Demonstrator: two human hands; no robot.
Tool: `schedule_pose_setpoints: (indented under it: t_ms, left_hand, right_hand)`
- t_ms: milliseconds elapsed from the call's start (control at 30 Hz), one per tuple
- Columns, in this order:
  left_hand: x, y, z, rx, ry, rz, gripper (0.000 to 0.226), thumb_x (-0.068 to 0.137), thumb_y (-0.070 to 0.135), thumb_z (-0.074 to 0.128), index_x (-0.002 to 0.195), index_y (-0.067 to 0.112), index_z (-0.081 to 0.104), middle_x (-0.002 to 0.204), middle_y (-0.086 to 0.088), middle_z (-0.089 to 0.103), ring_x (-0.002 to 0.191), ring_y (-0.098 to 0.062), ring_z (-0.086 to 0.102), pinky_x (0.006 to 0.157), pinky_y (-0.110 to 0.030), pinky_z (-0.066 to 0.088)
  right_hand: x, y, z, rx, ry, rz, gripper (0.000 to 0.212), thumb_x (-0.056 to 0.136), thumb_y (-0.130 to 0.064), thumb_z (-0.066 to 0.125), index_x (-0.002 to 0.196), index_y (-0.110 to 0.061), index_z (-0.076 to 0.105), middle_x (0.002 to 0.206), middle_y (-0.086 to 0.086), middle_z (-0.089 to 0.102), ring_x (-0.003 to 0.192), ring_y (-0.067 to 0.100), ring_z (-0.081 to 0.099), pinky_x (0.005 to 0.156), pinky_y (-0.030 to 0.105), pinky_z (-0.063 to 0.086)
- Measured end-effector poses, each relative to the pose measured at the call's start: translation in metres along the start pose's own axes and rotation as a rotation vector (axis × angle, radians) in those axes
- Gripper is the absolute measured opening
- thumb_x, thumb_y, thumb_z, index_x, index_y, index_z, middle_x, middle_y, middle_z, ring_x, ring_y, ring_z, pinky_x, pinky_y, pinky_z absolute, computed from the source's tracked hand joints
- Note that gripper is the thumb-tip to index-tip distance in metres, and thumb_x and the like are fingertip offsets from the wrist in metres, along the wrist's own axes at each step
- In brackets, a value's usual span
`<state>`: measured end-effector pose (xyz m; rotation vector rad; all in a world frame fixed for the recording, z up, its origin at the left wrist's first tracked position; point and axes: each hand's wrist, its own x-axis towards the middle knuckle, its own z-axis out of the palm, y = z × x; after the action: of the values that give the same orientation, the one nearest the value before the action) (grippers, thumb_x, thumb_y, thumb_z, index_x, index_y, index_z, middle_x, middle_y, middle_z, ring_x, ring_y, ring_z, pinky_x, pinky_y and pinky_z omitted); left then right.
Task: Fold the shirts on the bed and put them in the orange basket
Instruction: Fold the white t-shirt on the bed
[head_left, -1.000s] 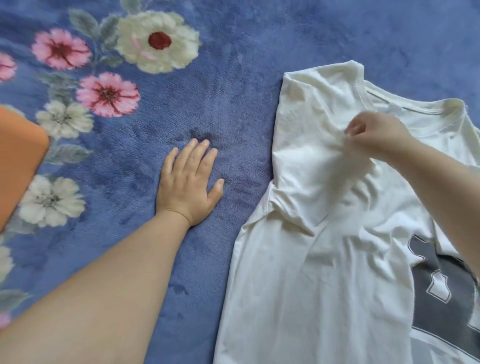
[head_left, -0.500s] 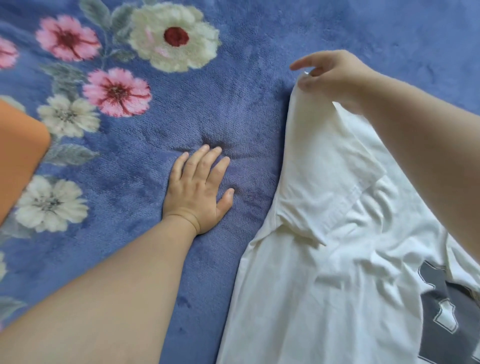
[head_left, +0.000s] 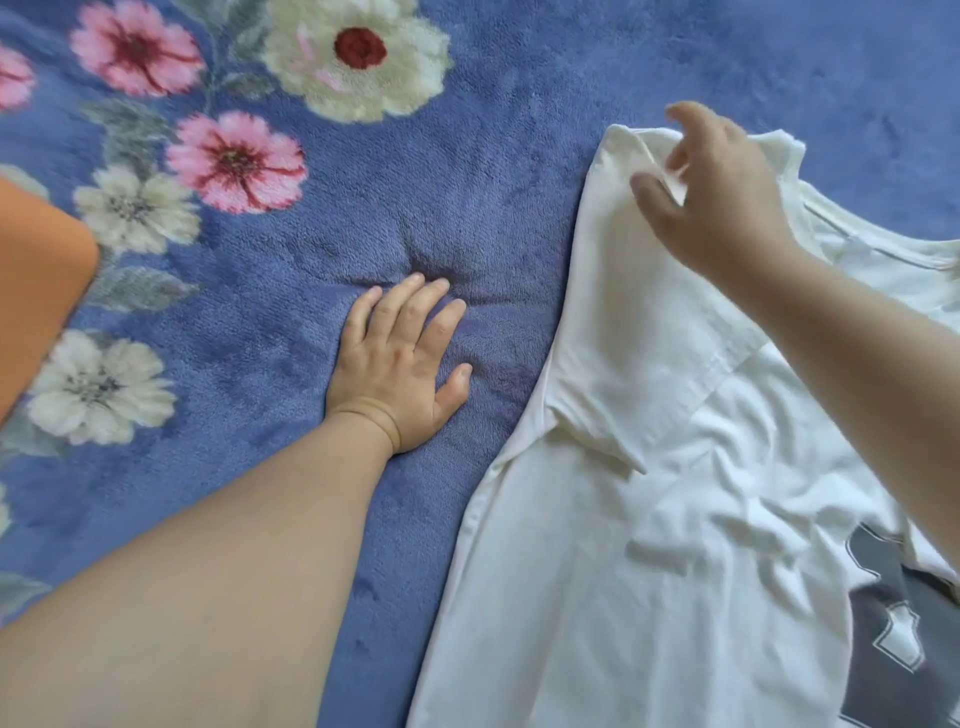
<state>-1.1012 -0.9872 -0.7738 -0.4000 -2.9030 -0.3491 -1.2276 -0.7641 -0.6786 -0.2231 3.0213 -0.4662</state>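
A cream-white cotton T-shirt (head_left: 597, 597) is spread over the right part of the scene, lying flat on a plush blue blanket with a pattern of pink and cream flowers (head_left: 493, 156). Nearest the camera, the shirt's lower body is seen, and a dark grey printed graphic with white shapes (head_left: 904, 634) shows at the lower right edge, partly covered by folded cloth. Wrinkles are gathered across the middle of the shirt. Slightly farther off, a short sleeve (head_left: 649, 364) is folded inward over the chest, its hem running diagonally. To the left of the shirt, apart from its edge, the left hand (head_left: 397, 369) is laid palm down on the blanket with its fingers straight and close together, and the plush is dented around the fingertips; nothing is held by it. At the left edge of the scene, a smooth orange surface, taken to be part of the orange basket (head_left: 41, 291), is partly seen resting on the blanket, well apart from the shirt. Farther away, the right hand (head_left: 717, 192) is held over the shirt's shoulder, near the ribbed collar (head_left: 883, 249). Its fingers are loosely curled, and a fold of cloth at the shoulder seems to be lightly pinched between thumb and fingers, though this is blurred and cannot be told for certain.
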Motion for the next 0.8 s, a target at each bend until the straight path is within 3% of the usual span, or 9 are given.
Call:
schedule_pose_setpoints:
  t_ms: [167, 233, 333, 400, 567, 633, 700, 733, 800]
  left_hand:
    - [-0.001, 0.001, 0.000, 0.003, 0.010, 0.002, 0.050, 0.078, 0.042, 0.037, 0.119, 0.013, 0.043, 0.123, -0.016, 0.059, 0.120, -0.024, 0.035, 0.102, -0.041, 0.020]
    - [0.000, 0.000, 0.000, 0.010, 0.012, 0.006, 0.050, 0.078, 0.041, 0.037, 0.119, 0.013, 0.043, 0.123, -0.016, 0.059, 0.119, -0.025, 0.036, 0.102, -0.041, 0.020]
    - [-0.002, 0.000, 0.001, 0.012, 0.000, 0.018, 0.051, 0.078, 0.042, 0.037, 0.119, 0.013, 0.043, 0.123, -0.016, 0.059, 0.120, -0.025, 0.035, 0.101, -0.041, 0.021]
    - [-0.001, -0.001, 0.001, 0.013, -0.006, 0.029, 0.050, 0.078, 0.042, 0.036, 0.119, 0.013, 0.043, 0.124, -0.016, 0.058, 0.120, -0.025, 0.035, 0.101, -0.041, 0.021]
    - [-0.001, -0.001, 0.001, 0.020, -0.013, 0.012, 0.050, 0.079, 0.041, 0.036, 0.119, 0.013, 0.043, 0.123, -0.017, 0.058, 0.120, -0.026, 0.034, 0.101, -0.040, 0.021]
    - [-0.002, -0.001, 0.003, 0.022, -0.032, -0.003, 0.050, 0.079, 0.042, 0.036, 0.119, 0.013, 0.044, 0.123, -0.017, 0.058, 0.119, -0.027, 0.034, 0.100, -0.040, 0.021]
    - [0.002, -0.002, 0.004, 0.030, -0.058, -0.009, 0.053, 0.078, 0.042, 0.037, 0.119, 0.011, 0.048, 0.123, -0.017, 0.058, 0.119, -0.026, 0.035, 0.100, -0.040, 0.021]
    - [0.003, -0.002, 0.002, 0.029, -0.073, -0.016, 0.055, 0.078, 0.043, 0.037, 0.118, 0.009, 0.052, 0.123, -0.017, 0.058, 0.119, -0.027, 0.038, 0.100, -0.040, 0.020]
    - [0.005, -0.002, -0.004, 0.005, -0.114, -0.055, 0.062, 0.077, 0.045, 0.035, 0.118, 0.005, 0.058, 0.126, -0.017, 0.056, 0.121, -0.031, 0.045, 0.101, -0.038, 0.018]
  right_hand:
    - [-0.073, 0.003, 0.027, -0.221, 0.150, -0.217, 0.060, 0.093, -0.046, 0.033, 0.128, 0.000, 0.047, 0.130, 0.030, 0.048, 0.122, 0.047, 0.041, 0.102, 0.051, 0.027]
    - [-0.101, -0.006, 0.042, -0.220, 0.083, -0.275, 0.068, 0.094, -0.057, 0.018, 0.132, -0.006, 0.039, 0.139, 0.031, 0.038, 0.130, 0.044, 0.026, 0.105, 0.051, 0.017]
    - [-0.124, -0.012, 0.057, -0.174, -0.126, -0.175, 0.091, 0.083, -0.074, 0.008, 0.141, -0.009, 0.036, 0.146, 0.029, 0.025, 0.136, 0.043, 0.015, 0.103, 0.063, 0.014]
    - [-0.129, -0.012, 0.062, -0.150, -0.218, -0.105, 0.100, 0.075, -0.081, 0.005, 0.143, -0.013, 0.033, 0.150, 0.024, 0.019, 0.137, 0.034, 0.006, 0.104, 0.063, 0.011]
    - [-0.128, -0.015, 0.072, -0.214, -0.215, -0.100, 0.093, 0.082, -0.075, 0.006, 0.138, -0.010, 0.042, 0.144, 0.027, 0.032, 0.133, 0.044, 0.028, 0.100, 0.063, 0.019]
    - [-0.127, -0.012, 0.072, -0.193, -0.181, -0.111, 0.093, 0.080, -0.077, 0.001, 0.143, -0.015, 0.029, 0.150, 0.022, 0.018, 0.138, 0.041, 0.017, 0.106, 0.059, 0.008]
    - [-0.129, -0.011, 0.070, -0.150, -0.211, -0.083, 0.087, 0.074, -0.075, 0.002, 0.144, -0.024, 0.011, 0.153, 0.012, -0.002, 0.143, 0.033, 0.000, 0.110, 0.048, -0.007]
    - [-0.135, -0.012, 0.070, -0.124, -0.206, -0.071, 0.082, 0.076, -0.068, 0.006, 0.145, -0.024, 0.014, 0.154, 0.011, 0.000, 0.143, 0.033, 0.002, 0.111, 0.045, -0.006]
    - [-0.150, -0.014, 0.072, -0.067, -0.128, -0.065, 0.069, 0.084, -0.052, 0.021, 0.140, -0.015, 0.040, 0.149, 0.020, 0.026, 0.137, 0.038, 0.026, 0.111, 0.047, 0.011]
